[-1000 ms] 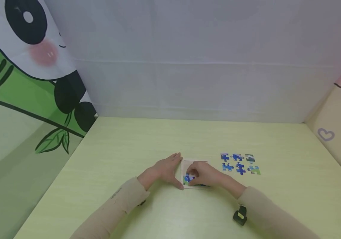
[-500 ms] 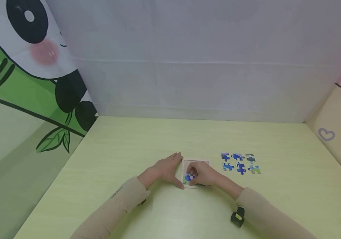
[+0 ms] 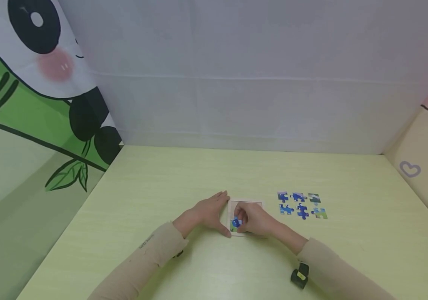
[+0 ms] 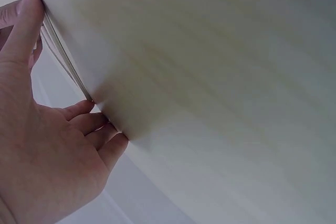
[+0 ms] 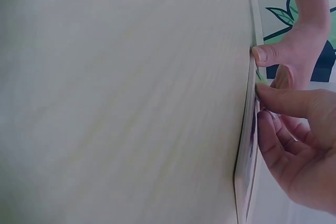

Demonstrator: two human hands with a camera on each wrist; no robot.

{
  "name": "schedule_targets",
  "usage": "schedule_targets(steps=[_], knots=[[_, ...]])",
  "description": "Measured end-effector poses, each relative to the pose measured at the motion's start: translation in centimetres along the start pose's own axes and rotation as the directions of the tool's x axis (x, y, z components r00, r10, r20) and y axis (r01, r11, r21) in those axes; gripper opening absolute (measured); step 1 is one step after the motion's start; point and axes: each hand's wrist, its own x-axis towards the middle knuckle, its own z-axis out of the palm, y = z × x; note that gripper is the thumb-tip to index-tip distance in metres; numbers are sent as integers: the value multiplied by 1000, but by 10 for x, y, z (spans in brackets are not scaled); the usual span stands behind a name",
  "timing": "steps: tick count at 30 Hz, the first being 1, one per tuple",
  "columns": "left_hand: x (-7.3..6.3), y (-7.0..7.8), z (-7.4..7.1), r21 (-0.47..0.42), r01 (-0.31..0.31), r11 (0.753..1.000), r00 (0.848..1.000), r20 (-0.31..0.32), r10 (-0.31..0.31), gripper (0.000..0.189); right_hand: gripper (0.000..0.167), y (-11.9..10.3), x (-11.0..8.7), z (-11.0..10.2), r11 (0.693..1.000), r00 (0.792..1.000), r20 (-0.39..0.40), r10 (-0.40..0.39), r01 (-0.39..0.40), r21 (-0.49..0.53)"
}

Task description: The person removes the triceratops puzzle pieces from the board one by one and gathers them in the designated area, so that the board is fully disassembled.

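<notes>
A small puzzle tray (image 3: pixel 247 200) with a pale rim lies on the table in the head view. My left hand (image 3: pixel 209 211) rests along its left side, fingers by the far corner and thumb at the near corner. Over the tray, my right hand (image 3: pixel 256 218) pinches a blue-and-green jigsaw piece (image 3: pixel 235 223) between thumb and fingers, at the tray's near left part. The right palm hides much of the tray's inside. In the right wrist view, the thumb (image 5: pixel 286 100) and fingers meet close over the tray's edge (image 5: pixel 244 166).
Several loose jigsaw pieces (image 3: pixel 302 211) lie in two rows to the right of the tray. The pale wooden table (image 3: pixel 183 171) ends at a light cloth backdrop (image 3: pixel 251 112), with printed panels at both sides.
The right fingers have shifted the jigsaw piece slightly within the tray's near left part. The left hand stays at the tray's side, and the loose pieces have not moved.
</notes>
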Motion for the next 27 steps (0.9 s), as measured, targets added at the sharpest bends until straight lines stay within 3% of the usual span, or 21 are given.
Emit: schedule_targets(steps=[15,27], knots=[[0,1,-1,9,6,1000,1000,-1,-6,111,12,3,0,-6,994,998,26,-56,53,93],[0,2,-1,0,9,1000,1000,-3,-9,110,10,2,-1,-11,995,999,20,-37,35,94]])
